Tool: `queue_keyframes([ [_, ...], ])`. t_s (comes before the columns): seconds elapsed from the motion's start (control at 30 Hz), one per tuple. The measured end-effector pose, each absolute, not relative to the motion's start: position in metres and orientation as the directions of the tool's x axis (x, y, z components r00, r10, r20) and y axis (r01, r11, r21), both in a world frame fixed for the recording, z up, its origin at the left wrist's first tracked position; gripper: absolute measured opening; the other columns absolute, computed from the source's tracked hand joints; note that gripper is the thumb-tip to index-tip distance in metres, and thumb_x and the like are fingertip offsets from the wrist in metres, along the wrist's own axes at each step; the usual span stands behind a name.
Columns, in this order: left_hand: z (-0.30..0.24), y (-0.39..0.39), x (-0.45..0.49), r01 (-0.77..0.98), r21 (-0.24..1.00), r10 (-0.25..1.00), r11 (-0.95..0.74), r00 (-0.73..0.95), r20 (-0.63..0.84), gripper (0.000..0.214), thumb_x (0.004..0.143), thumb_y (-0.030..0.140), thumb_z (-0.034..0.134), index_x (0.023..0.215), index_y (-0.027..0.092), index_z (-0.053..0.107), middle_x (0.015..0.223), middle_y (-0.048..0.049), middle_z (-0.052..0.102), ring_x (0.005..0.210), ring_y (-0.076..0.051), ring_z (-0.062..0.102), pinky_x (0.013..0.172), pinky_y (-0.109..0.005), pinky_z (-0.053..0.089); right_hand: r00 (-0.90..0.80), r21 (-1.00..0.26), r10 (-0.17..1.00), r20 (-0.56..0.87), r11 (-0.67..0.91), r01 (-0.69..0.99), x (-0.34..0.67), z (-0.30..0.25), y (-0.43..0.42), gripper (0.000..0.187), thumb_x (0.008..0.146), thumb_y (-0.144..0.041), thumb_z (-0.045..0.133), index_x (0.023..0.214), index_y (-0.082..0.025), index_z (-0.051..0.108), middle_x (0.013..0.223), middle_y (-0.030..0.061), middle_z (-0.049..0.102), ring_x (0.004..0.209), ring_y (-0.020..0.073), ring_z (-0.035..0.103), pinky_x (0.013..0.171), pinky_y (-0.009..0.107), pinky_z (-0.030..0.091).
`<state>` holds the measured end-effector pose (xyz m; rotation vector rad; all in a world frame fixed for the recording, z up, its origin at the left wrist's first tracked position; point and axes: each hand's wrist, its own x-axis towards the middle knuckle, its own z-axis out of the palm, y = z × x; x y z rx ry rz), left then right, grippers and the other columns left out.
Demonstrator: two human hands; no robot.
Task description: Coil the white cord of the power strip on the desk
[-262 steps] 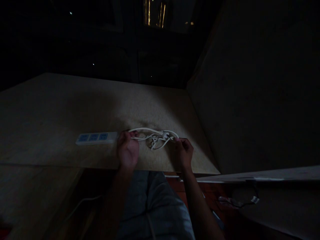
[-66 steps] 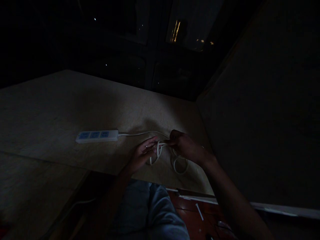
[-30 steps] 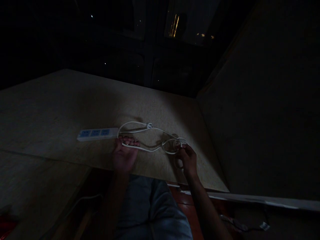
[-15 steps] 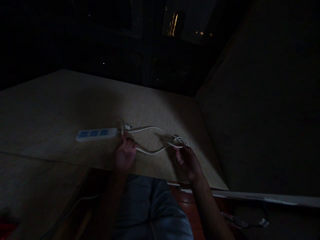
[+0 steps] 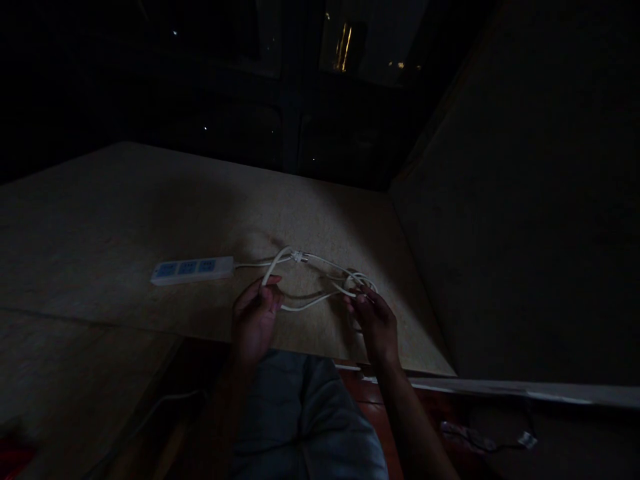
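Observation:
A white power strip (image 5: 193, 270) with blue sockets lies on a dimly lit tan table (image 5: 125, 220). Its white cord (image 5: 310, 303) runs right from it in loose loops, with the plug (image 5: 298, 256) lying at the top of one bend. My left hand (image 5: 256, 319) is closed on a bend of the cord just right of the strip. My right hand (image 5: 375, 320) pinches the small coil of loops at the cord's right end. Both hands are near the table's front edge.
A tall tan panel (image 5: 525, 200) stands along the table's right side. Dark windows with distant lights fill the back. My grey trouser leg (image 5: 305, 427) shows below the table edge. A small cable (image 5: 485, 440) lies on the floor at lower right.
My left hand has slid right along the cord, away from the strip, and the plug has shifted right. My right hand still holds the coil in about the same place.

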<state>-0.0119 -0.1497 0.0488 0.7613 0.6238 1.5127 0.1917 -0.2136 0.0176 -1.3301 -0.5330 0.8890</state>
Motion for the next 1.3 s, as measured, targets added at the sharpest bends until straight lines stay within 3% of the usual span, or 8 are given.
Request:
queue_keyframes([
  [0.17, 0.070, -0.146, -0.017, -0.624, 0.769, 0.988, -0.136, -0.028, 0.151, 0.033, 0.069, 0.043, 0.085, 0.081, 0.014, 0.075, 0.051, 0.0042, 0.044, 0.052, -0.008, 0.041, 0.055, -0.024, 0.038, 0.370, -0.899, 0.921, 0.123, -0.055, 0.435, 0.211, 0.021, -0.223, 0.026, 0.079, -0.044, 0.069, 0.085, -0.020, 0.076, 0.088, 0.0094, 0.076, 0.082, 0.0273, 0.070, 0.079, 0.041, 0.053],
  [0.27, 0.079, -0.141, -0.019, -0.639, 0.756, 0.988, -0.140, -0.044, 0.146, 0.032, 0.071, 0.042, 0.084, 0.080, 0.013, 0.073, 0.052, 0.0037, 0.044, 0.052, -0.008, 0.041, 0.053, -0.023, 0.038, 0.363, -0.849, 0.918, 0.160, -0.060, 0.525, 0.211, 0.027, -0.222, 0.029, 0.082, -0.044, 0.063, 0.072, -0.019, 0.073, 0.077, 0.0081, 0.073, 0.073, 0.0234, 0.067, 0.070, 0.034, 0.051],
  [0.33, 0.080, -0.137, -0.020, -0.640, 0.756, 0.989, -0.141, -0.058, 0.136, 0.030, 0.073, 0.039, 0.083, 0.082, 0.014, 0.073, 0.053, 0.0042, 0.044, 0.052, -0.008, 0.041, 0.052, -0.022, 0.037, 0.444, -0.916, 0.895, 0.040, -0.146, 0.375, 0.204, 0.030, -0.219, 0.034, 0.083, -0.046, 0.058, 0.068, -0.018, 0.069, 0.058, 0.0031, 0.064, 0.055, 0.0178, 0.060, 0.053, 0.028, 0.046],
  [0.43, 0.075, -0.129, -0.021, -0.625, 0.767, 0.989, -0.144, -0.080, 0.121, 0.027, 0.072, 0.037, 0.083, 0.084, 0.015, 0.073, 0.052, 0.0051, 0.043, 0.051, -0.007, 0.039, 0.051, -0.021, 0.036, 0.423, -0.948, 0.849, -0.317, -0.296, -0.115, 0.187, 0.034, -0.214, 0.038, 0.083, -0.048, 0.052, 0.066, -0.017, 0.066, 0.043, -0.0038, 0.048, 0.035, 0.0125, 0.048, 0.035, 0.022, 0.032],
  [0.53, 0.065, -0.119, -0.021, -0.607, 0.784, 0.991, -0.131, -0.090, 0.096, 0.031, 0.068, 0.038, 0.085, 0.084, 0.014, 0.073, 0.052, 0.0050, 0.045, 0.050, -0.006, 0.038, 0.051, -0.020, 0.036, 0.254, -0.765, 0.794, -0.551, -0.360, -0.534, 0.171, 0.038, -0.212, 0.029, 0.082, -0.040, 0.055, 0.070, -0.015, 0.066, 0.047, -0.0036, 0.053, 0.037, 0.0116, 0.056, 0.033, 0.018, 0.036],
  [0.67, 0.052, -0.105, -0.019, -0.595, 0.795, 0.993, -0.118, -0.090, 0.080, 0.038, 0.064, 0.041, 0.087, 0.087, 0.013, 0.074, 0.053, 0.0050, 0.046, 0.051, -0.006, 0.039, 0.052, -0.019, 0.036, 0.138, -0.546, 0.750, -0.647, -0.331, -0.769, 0.158, 0.038, -0.213, 0.016, 0.084, -0.024, 0.058, 0.080, -0.012, 0.068, 0.054, -0.0018, 0.060, 0.052, 0.0135, 0.069, 0.047, 0.017, 0.053],
  [0.97, 0.043, -0.054, -0.014, -0.572, 0.811, 0.992, -0.126, -0.086, 0.094, 0.036, 0.065, 0.043, 0.085, 0.083, 0.014, 0.073, 0.052, 0.0050, 0.043, 0.050, -0.007, 0.037, 0.049, -0.019, 0.034, 0.027, -0.414, 0.739, -0.674, -0.346, -0.842, 0.142, 0.009, -0.205, 0.020, 0.092, -0.024, 0.053, 0.084, -0.013, 0.067, 0.063, 0.0029, 0.069, 0.059, 0.0151, 0.073, 0.053, 0.021, 0.057],
  [1.3, 0.016, 0.005, -0.029, -0.466, 0.879, 0.983, 0.102, -0.089, -0.161, 0.023, 0.066, 0.027, 0.072, 0.085, 0.014, 0.066, 0.052, 0.0070, 0.043, 0.042, -0.004, 0.032, 0.041, -0.016, 0.025, 0.109, -0.754, 0.870, -0.480, -0.346, -0.559, 0.161, 0.017, -0.212, 0.038, 0.081, -0.050, 0.069, 0.098, -0.016, 0.065, 0.083, 0.0066, 0.075, 0.059, 0.0177, 0.072, 0.051, 0.026, 0.056],
])
